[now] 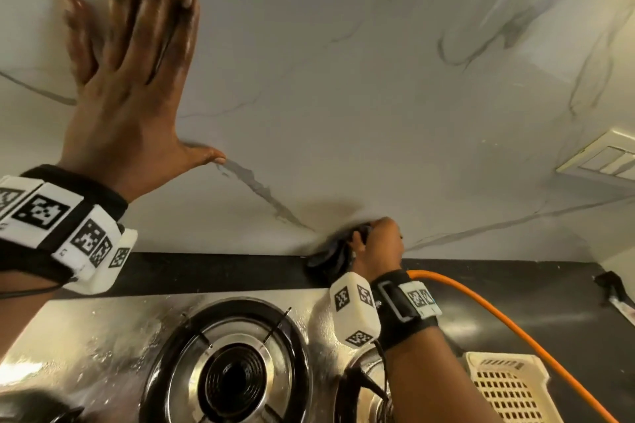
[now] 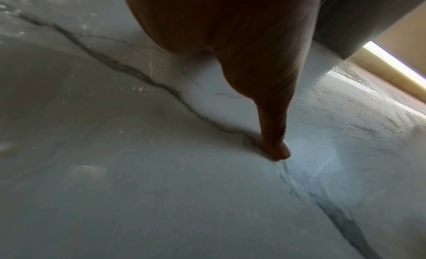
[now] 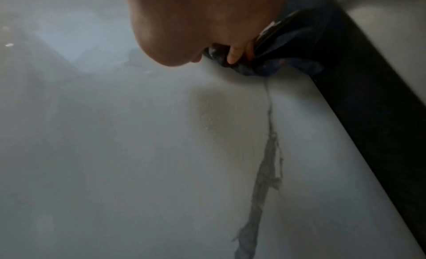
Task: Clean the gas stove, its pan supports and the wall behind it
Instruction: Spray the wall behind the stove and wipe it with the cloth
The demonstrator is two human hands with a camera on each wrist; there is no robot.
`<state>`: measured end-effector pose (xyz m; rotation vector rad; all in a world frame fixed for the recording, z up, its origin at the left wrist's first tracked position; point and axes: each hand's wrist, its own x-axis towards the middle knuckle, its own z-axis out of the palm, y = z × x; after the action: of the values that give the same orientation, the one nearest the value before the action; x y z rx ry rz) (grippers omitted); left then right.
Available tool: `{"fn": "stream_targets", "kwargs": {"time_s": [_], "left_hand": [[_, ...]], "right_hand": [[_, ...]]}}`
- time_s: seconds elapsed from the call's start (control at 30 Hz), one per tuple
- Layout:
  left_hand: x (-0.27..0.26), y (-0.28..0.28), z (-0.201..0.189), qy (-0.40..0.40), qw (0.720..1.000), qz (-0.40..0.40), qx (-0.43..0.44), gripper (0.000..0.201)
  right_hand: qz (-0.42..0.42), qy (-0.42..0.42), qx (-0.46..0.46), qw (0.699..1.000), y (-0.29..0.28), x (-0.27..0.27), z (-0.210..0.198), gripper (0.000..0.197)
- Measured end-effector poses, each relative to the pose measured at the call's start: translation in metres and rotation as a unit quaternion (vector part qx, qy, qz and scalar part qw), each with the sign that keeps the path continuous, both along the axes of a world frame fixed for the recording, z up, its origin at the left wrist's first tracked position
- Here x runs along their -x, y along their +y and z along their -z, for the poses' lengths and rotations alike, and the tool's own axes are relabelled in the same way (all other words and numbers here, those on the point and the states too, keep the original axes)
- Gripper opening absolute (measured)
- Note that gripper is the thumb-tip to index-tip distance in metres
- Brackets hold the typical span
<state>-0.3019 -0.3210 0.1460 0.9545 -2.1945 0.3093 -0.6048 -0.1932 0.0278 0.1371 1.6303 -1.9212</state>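
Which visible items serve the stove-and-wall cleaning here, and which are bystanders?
In use:
- marble wall
- dark cloth, gripped by right hand
- left hand, flat on the wall
- gas stove
- pan support

Lying about:
- orange hose
- cream basket
- switch plate

From the head view we see soft, dim light on the wall point(image 1: 343, 79), and the left hand point(image 1: 130, 55) looks blurry. The stove point(image 1: 103, 336) top shines with glare at 7 o'clock. Straight lines bend near the edges. Both wrist pictures are dark and hazy; a bright strip glows at 3 o'clock in the left one.
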Motion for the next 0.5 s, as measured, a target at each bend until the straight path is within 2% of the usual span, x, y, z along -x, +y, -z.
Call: {"fn": "stream_targets", "kwargs": {"time_s": [0.1,0.17,0.27,0.37,0.4,0.5], "left_hand": [[0.0,0.0,0.001,0.003,1.0,-0.008,0.003,0.154],[0.001,-0.001,0.001,0.006,1.0,-0.004,0.001,0.159],[0.002,-0.002,0.001,0.01,1.0,0.007,0.009,0.161],[0.002,-0.007,0.005,0.017,0.999,0.022,0.025,0.162],[0.0,-0.011,0.008,0.02,0.999,0.025,0.034,0.163],[0.0,-0.022,0.015,0.025,0.997,0.045,0.064,0.165]], "right_hand": [[0.072,0.1,-0.015,0.992,-0.003,-0.008,0.002,0.029],[0.055,0.243,-0.045,0.967,-0.001,-0.03,0.005,0.034],[-0.058,0.409,-0.045,0.91,0.0,-0.076,0.01,0.035],[-0.24,0.474,-0.019,0.847,-0.011,-0.121,0.017,0.032],[-0.272,0.486,-0.017,0.83,-0.016,-0.133,0.018,0.03],[-0.281,0.557,0.007,0.781,-0.023,-0.142,0.01,0.029]]}}
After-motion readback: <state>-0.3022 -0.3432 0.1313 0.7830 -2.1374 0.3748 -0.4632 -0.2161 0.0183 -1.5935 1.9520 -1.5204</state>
